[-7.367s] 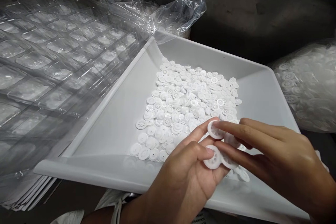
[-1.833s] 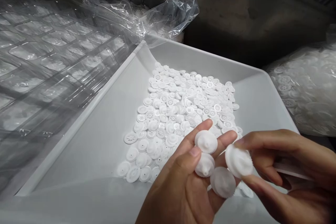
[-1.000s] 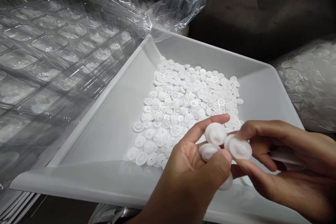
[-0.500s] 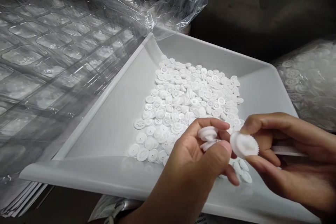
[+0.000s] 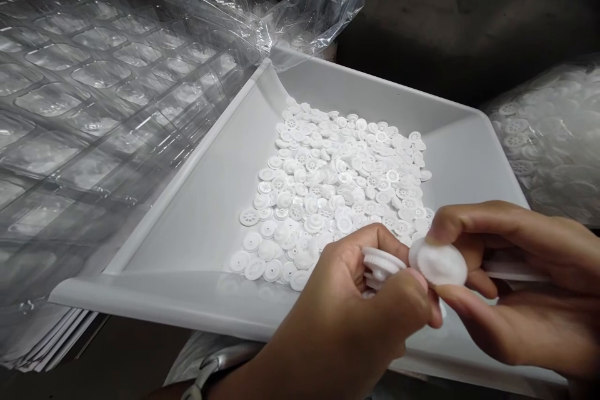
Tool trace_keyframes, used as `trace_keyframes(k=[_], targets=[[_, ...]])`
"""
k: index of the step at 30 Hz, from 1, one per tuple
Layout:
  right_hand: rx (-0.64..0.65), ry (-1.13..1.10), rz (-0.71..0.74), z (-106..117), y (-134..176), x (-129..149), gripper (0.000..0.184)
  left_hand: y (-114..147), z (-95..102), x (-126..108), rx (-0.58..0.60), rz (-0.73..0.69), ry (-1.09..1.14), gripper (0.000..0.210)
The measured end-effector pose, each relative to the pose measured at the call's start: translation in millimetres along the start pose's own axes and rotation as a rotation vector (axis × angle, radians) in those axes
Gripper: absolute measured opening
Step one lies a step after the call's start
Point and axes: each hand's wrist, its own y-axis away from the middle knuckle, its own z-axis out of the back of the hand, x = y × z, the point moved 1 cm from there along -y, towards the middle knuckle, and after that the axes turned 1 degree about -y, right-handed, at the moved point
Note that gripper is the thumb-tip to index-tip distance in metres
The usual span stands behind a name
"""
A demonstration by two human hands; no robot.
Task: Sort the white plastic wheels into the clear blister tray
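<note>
My left hand (image 5: 360, 306) is closed around white plastic gears (image 5: 382, 262), more than one of them tucked between thumb and curled fingers. A toothed white gear (image 5: 441, 264) is pinched by the thumb and index finger of my right hand (image 5: 525, 287), right up against my left fingertips. A pale flat piece (image 5: 518, 270) also shows in my right palm, partly covered by the fingers. Both hands are over the near right part of a light grey tray (image 5: 187, 212). Many loose white gears (image 5: 323, 181) are heaped in that tray.
Stacked clear plastic blister trays (image 5: 84, 100) lie along the left side. Behind the grey tray is a crumpled clear bag (image 5: 304, 19). At the right stands a clear bag full of white gears (image 5: 557, 137). Stacked sheets (image 5: 56, 337) show at lower left.
My hands have come closer together, and my left fingers have curled in toward the gear in my right hand. The gears in my left hand have shifted and tilted.
</note>
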Motion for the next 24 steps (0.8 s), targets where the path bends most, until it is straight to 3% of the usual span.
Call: trace_keyframes(k=[5, 14, 24], targets=[[0.129, -0.031, 0.054, 1.0, -0.4, -2.2, 0.028, 0.2, 3.8, 7.3, -0.037, -0.011, -0.055, 0.013], [0.090, -0.209, -0.105, -1.6, -1.8, 1.6, 0.018, 3.8, -0.3, 2.5, -0.028, -0.079, -0.022, 0.016], [0.096, -0.230, -0.122, -4.8, -5.0, 3.5, 0.023, 6.3, 3.3, 3.2, -0.020, -0.085, -0.070, 0.017]])
